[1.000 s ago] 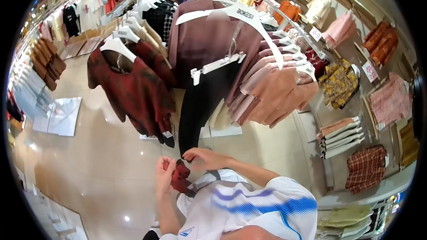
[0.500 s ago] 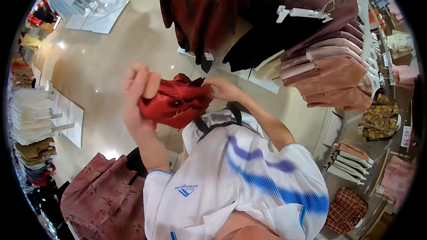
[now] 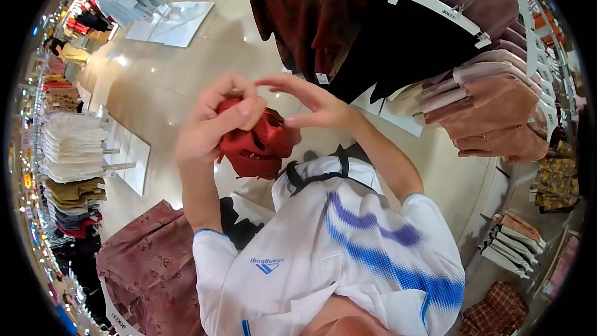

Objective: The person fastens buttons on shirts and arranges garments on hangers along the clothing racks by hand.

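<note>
A crumpled red cloth item (image 3: 264,149) hangs in front of the white shirt (image 3: 317,224) of the wearer. My left hand (image 3: 227,112) grips its upper left part, with the fingers curled and the thumb across the top. On the other side, my right hand (image 3: 311,102) has its fingers spread and curved. Its thumb is beside the cloth's upper right edge; whether it touches the cloth cannot be made out.
Ahead hang a dark red patterned top (image 3: 305,12) and black trousers (image 3: 404,43) on a white hanger. Pink garments (image 3: 491,106) are on a rack at right. A floral garment (image 3: 152,267) is at lower left, and white clothes (image 3: 74,146) hang at far left.
My right hand has let go of the cloth's right side and opened. My left hand has moved right and closed over the cloth's top. The surroundings have shifted right in view.
</note>
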`<state>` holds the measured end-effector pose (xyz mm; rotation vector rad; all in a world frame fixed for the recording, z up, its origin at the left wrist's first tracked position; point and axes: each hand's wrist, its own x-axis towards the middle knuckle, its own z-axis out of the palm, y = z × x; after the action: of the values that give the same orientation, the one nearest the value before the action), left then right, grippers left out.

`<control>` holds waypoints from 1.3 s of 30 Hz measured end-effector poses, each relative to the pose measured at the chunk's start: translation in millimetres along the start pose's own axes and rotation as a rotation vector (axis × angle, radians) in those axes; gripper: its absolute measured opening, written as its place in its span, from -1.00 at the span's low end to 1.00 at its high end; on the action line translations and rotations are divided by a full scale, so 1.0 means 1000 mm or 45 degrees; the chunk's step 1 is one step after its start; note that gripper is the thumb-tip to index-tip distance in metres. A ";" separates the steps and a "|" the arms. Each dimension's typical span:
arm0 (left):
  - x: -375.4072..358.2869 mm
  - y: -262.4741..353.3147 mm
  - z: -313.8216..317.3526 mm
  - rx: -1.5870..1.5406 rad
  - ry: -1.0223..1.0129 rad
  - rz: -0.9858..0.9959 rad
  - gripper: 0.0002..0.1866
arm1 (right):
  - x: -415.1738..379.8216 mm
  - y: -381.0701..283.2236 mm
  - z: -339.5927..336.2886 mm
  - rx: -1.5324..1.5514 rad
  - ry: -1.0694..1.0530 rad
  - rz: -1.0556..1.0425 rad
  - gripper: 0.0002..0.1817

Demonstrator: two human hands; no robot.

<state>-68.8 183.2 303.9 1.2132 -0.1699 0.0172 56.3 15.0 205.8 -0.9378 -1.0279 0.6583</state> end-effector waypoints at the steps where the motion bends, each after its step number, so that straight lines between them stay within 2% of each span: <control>1: 0.004 0.004 0.004 0.091 -0.071 -0.107 -0.91 | 0.011 -0.013 0.006 -0.119 -0.139 -0.006 -0.49; 2: 0.007 0.007 0.002 0.119 -0.081 -0.156 -0.88 | 0.020 -0.019 0.008 -0.242 -0.280 -0.013 -0.47; 3: 0.005 0.012 0.000 0.133 -0.084 -0.153 -0.88 | 0.029 -0.014 0.007 -0.243 -0.281 -0.027 -0.47; 5: 0.000 0.020 -0.003 0.438 -0.074 -0.133 -0.88 | 0.040 0.002 0.000 -0.209 -0.621 0.169 -0.51; 6: -0.004 0.022 -0.005 0.445 -0.069 -0.127 -0.88 | 0.040 0.002 0.003 -0.180 -0.487 0.220 -0.60; 9: -0.015 0.023 -0.008 0.589 -0.012 -0.113 -0.89 | 0.038 0.000 -0.005 -0.287 -0.401 0.255 -0.66; 10: -0.015 0.022 -0.007 0.771 0.179 0.042 -0.87 | 0.038 -0.004 -0.001 -0.438 -0.341 0.134 -0.68; 11: -0.014 0.022 -0.006 0.952 0.369 0.197 -0.85 | 0.038 -0.007 0.001 -0.441 -0.348 0.131 -0.68; 12: -0.013 0.019 -0.013 1.090 0.400 0.375 -0.79 | 0.038 -0.011 0.002 -0.599 -0.280 0.082 -0.69; 13: -0.014 0.019 -0.013 1.092 0.406 0.383 -0.79 | 0.039 -0.014 0.002 -0.756 -0.212 0.031 -0.70; 15: -0.016 0.022 -0.013 1.267 0.444 0.347 -0.81 | 0.041 -0.018 0.000 -0.716 -0.177 -0.023 -0.75; 16: -0.017 0.024 -0.016 1.269 0.450 0.356 -0.81 | 0.042 -0.018 -0.002 -0.716 -0.077 -0.033 -0.77; 17: -0.020 0.028 -0.021 1.560 0.363 0.283 -0.83 | 0.044 -0.019 -0.004 -0.715 0.023 -0.042 -0.78; 18: -0.022 0.031 -0.022 1.848 0.271 0.202 -0.85 | 0.044 -0.026 -0.005 -0.817 0.004 -0.019 -0.78; 19: -0.022 0.030 -0.019 1.851 0.280 0.206 -0.85 | 0.044 -0.027 -0.004 -0.818 -0.004 -0.024 -0.78; 21: -0.019 0.026 -0.008 1.802 0.467 0.452 -0.84 | 0.043 -0.029 -0.003 -0.727 -0.024 -0.002 -0.73; 22: -0.018 0.028 -0.004 1.804 0.470 0.456 -0.84 | 0.042 -0.029 -0.004 -0.729 -0.027 -0.006 -0.73; 24: -0.016 0.035 0.006 1.914 0.509 0.540 -0.84 | 0.038 -0.023 -0.010 -0.500 -0.035 0.140 -0.62; 27: -0.012 0.042 0.015 1.953 0.625 0.627 -0.83 | 0.024 0.026 -0.033 -0.601 -0.060 0.108 -0.52; 29: -0.011 0.046 0.014 1.841 0.684 0.659 -0.82 | 0.011 0.046 -0.033 -0.474 0.016 0.084 -0.45; 31: -0.011 0.049 0.013 1.724 0.732 0.685 -0.81 | -0.003 0.084 -0.043 -0.383 -0.042 0.236 -0.53; 32: -0.010 0.051 0.013 1.695 0.763 0.732 -0.80 | -0.005 0.093 -0.047 -0.384 -0.033 0.228 -0.53; 34: -0.012 0.055 0.009 1.653 0.794 0.750 -0.78 | -0.006 0.110 -0.054 -0.810 -0.156 0.068 -0.69; 35: -0.013 0.057 0.006 1.661 0.784 0.758 -0.78 | -0.008 0.123 -0.061 -0.810 -0.148 0.057 -0.69; 37: -0.015 0.060 0.001 1.541 0.813 0.778 -0.78 | -0.018 0.141 -0.076 -0.525 0.092 0.290 -0.88; 39: -0.018 0.060 -0.006 1.525 0.831 0.746 -0.78 | -0.022 0.140 -0.085 -0.691 0.212 0.321 -0.88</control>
<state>-91.8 210.9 355.0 2.2204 0.0971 1.1517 121.0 33.8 55.3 -1.5888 -0.9629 0.5013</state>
